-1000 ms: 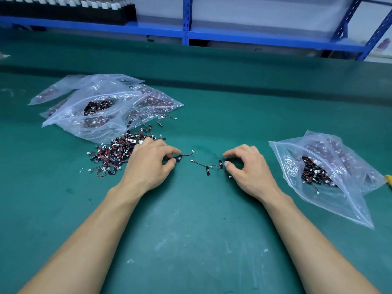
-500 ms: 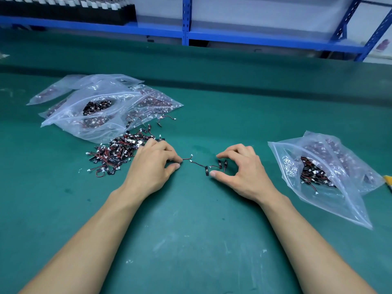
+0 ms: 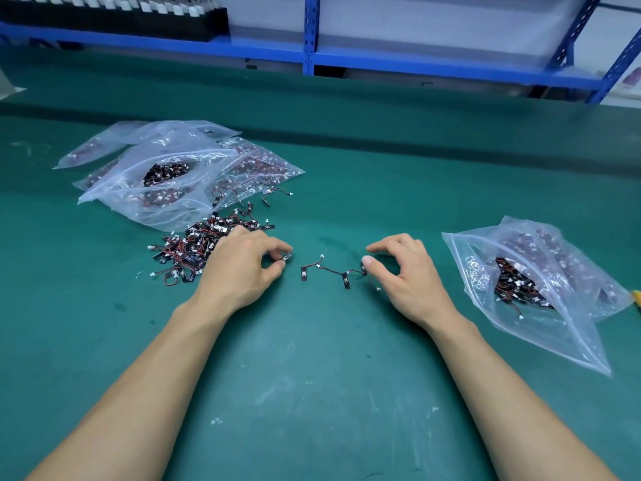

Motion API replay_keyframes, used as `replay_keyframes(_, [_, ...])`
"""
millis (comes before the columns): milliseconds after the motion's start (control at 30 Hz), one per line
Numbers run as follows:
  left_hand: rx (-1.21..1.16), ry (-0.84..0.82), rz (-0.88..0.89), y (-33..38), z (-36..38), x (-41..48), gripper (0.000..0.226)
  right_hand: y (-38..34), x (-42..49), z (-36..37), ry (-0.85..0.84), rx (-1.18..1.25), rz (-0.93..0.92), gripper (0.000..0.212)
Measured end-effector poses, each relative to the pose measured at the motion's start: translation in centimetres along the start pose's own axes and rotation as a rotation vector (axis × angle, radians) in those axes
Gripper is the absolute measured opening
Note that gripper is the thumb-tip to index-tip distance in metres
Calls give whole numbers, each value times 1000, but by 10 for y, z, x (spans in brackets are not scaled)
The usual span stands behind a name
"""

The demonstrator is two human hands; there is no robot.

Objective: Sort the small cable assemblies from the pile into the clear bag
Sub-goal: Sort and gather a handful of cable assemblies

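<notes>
A pile of small red-and-black cable assemblies lies on the green mat, left of centre. My left hand sits at the pile's right edge and pinches one small cable assembly between thumb and forefinger. Three loose assemblies lie in a row between my hands. My right hand arches over the mat with thumb and forefinger apart; the thumb tip touches the rightmost loose assembly. The clear bag lies open at the right with several assemblies inside.
A heap of clear bags filled with assemblies lies behind the pile at the left. A few stray assemblies lie by that heap. A blue shelf frame runs along the far side of the mat. A yellow item shows at the right edge.
My left hand drew back toward the pile, leaving another assembly laid out between my hands. My right hand shifted right and its thumb and forefinger spread apart.
</notes>
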State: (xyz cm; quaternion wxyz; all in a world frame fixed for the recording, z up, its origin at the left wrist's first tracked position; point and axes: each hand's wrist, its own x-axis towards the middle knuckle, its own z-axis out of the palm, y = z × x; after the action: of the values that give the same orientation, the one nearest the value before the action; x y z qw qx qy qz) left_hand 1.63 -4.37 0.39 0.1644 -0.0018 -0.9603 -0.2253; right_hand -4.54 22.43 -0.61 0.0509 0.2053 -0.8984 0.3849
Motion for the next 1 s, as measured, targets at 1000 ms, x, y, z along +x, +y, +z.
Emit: replay_keyframes(1000, [252,64,-73,-23,3,38,17,0,1,-1,44,113,-7,13])
